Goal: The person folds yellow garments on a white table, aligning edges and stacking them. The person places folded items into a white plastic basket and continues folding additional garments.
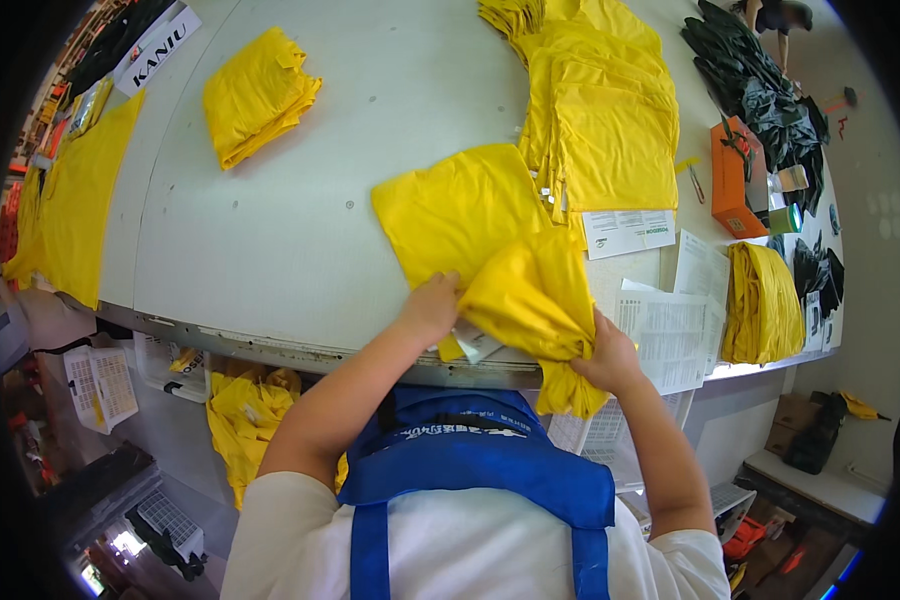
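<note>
A yellow garment (460, 215) lies partly spread near the table's front edge. One part of it is bunched up and hangs over the edge. My left hand (432, 308) is closed on the cloth at the near left, its fingertips partly hidden by a fold. Gathered fabric is squeezed in my right hand (613, 355), beside the table edge. Between my hands, a white piece (477, 343) peeks out from under the cloth; I cannot tell if it is paper or a label. Just beyond, a stack of folded yellow garments (615, 150) touches the garment.
A folded yellow bundle (260, 97) sits at the far left of the white table (270, 230). To the right are printed sheets (667, 335), an orange box (738, 180), dark garments (760, 90) and another yellow pile (760, 305). Yellow cloth (245, 425) hangs below the table edge.
</note>
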A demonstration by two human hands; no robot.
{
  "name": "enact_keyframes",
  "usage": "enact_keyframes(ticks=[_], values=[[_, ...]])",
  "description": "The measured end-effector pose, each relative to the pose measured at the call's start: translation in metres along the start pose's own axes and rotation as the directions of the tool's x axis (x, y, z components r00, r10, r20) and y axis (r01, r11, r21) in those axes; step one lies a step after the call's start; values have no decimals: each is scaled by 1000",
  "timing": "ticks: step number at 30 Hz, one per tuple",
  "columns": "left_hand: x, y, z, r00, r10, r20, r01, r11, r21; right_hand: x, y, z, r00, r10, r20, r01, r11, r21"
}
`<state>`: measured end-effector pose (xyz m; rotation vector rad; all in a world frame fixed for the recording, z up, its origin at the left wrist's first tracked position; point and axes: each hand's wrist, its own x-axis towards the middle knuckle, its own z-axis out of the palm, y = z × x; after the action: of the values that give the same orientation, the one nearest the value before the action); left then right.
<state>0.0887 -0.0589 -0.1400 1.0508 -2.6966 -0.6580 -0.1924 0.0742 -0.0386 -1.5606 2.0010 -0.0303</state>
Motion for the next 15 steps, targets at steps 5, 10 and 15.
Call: enact_keyframes(ticks=[5,10,15], values=[[11,13,-42,976,-18,-218,7,999,-51,5,-3,-20,885,-360,294,436,862,-257],[10,29,-54,975,105,-195,-120,991,-65,16,-25,-26,895,-258,364,369,887,-277],[3,17,-64,983,170,-75,-176,981,-85,14,-26,-16,950,-204,235,250,950,-189]])
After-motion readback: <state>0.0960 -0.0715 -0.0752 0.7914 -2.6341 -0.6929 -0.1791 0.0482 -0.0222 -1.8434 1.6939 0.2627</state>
